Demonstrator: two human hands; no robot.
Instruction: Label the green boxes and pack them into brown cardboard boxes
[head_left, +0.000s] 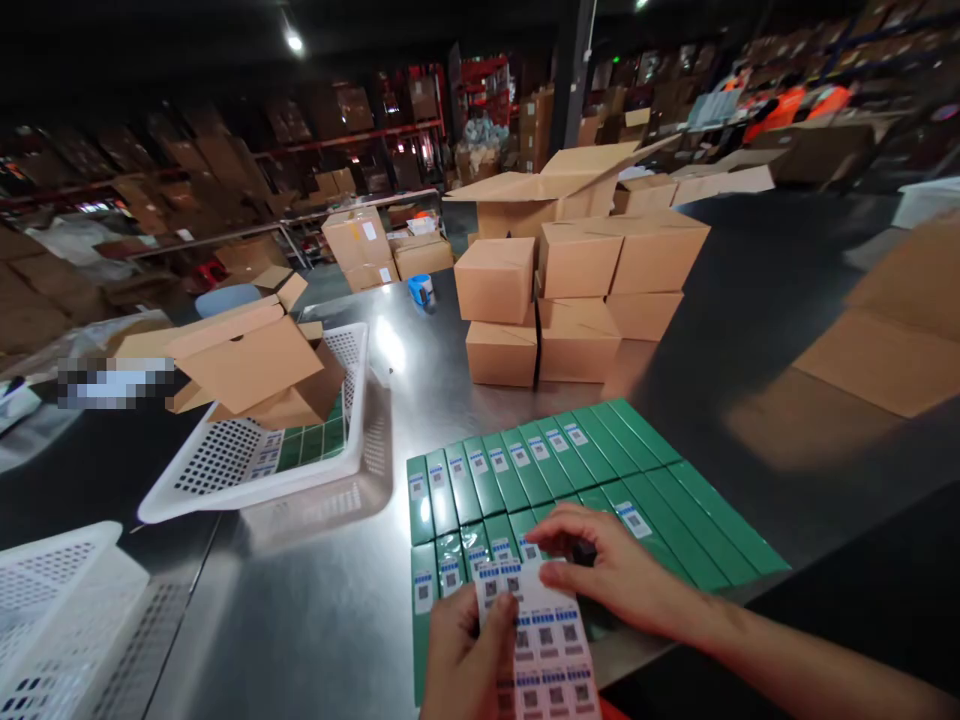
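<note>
My left hand (466, 655) grips a white sheet of blue-and-white barcode stickers (544, 640) at the bottom centre. Beside it, my right hand (611, 568) rests with its fingertips at the sheet's top edge, over the near row of green boxes; what the fingertips pinch is not clear. Two rows of flat green boxes (570, 480) lie side by side on the shiny metal table (330, 600). Many of them carry a small barcode label at one end.
A white perforated basket (255, 470) at the left holds green boxes and an open cardboard carton (251, 365). Another white basket (56, 610) sits bottom left. Stacked small cartons (577, 290) stand behind the green boxes, a blue tape roll (421, 289) beyond. Large cartons lie right.
</note>
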